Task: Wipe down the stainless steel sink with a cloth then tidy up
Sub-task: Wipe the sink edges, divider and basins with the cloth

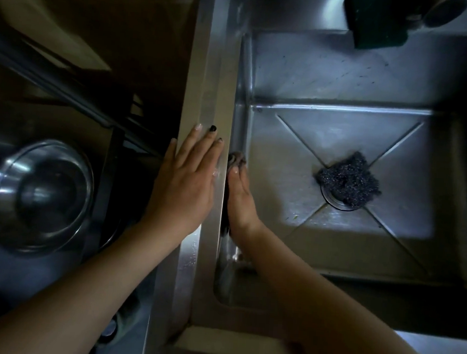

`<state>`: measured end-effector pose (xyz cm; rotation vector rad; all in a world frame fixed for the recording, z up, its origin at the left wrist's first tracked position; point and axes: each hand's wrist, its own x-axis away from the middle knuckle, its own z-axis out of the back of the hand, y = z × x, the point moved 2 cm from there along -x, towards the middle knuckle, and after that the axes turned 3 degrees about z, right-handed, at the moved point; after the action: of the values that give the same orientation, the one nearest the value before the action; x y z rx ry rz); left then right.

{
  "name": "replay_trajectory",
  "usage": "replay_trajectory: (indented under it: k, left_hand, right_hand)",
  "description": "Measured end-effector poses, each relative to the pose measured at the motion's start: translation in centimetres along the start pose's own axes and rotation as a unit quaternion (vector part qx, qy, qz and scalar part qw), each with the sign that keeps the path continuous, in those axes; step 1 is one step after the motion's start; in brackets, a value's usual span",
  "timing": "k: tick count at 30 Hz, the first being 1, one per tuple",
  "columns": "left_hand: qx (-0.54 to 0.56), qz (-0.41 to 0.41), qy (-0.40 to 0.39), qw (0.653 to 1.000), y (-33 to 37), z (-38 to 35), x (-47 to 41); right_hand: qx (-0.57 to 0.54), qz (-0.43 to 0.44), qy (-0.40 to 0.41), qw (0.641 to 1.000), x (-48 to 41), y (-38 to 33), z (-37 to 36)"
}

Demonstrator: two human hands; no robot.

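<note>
- Left hand [183, 184]: flat, palm down on the sink rim [214, 91], fingers straight; holds nothing, bracing only.
- Cloth [236, 159]: pinned to the basin's left inner wall, just right of the rim.
- Right hand [241, 202]: the nearer hand. Straight fingers press the cloth to the wall, not curled round it. The wall runs lengthwise away from the person, so the stroke should probably follow it.
- Steel scourer [348, 180]: over the drain, well apart.
</note>
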<state>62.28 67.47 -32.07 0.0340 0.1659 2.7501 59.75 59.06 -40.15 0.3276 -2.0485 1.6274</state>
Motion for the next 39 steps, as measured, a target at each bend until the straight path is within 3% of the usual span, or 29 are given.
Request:
replay_trajectory:
  k: [8, 15, 23, 31, 34, 39]
  left_hand:
    - [0.009, -0.001, -0.005, 1.0, -0.1, 0.0, 0.0]
    - [0.017, 0.002, -0.01, 1.0, -0.1, 0.1, 0.0]
    - [-0.006, 0.013, -0.022, 1.0, 0.1, 0.2, 0.0]
    - [0.027, 0.04, -0.029, 0.998, 0.3, 1.2, 0.5]
    - [0.029, 0.047, -0.046, 0.997, 0.3, 1.7, 1.3]
    - [0.001, -0.011, -0.066, 0.998, 0.9, 1.0, 3.9]
  right_hand:
    - [0.048, -0.152, 0.036, 0.987, -5.0, 6.5, 0.3]
    - [0.047, -0.253, 0.013, 0.966, -1.9, 5.5, 0.7]
    - [-0.033, -0.178, -0.021, 0.983, 3.1, 1.7, 1.6]
    - [-0.03, -0.137, 0.061, 0.988, 4.4, -0.7, 4.3]
    - [-0.015, -0.146, 0.056, 0.988, 5.4, -0.9, 5.6]
    - [0.043, -0.139, 0.015, 0.989, 8.3, -0.5, 3.2]
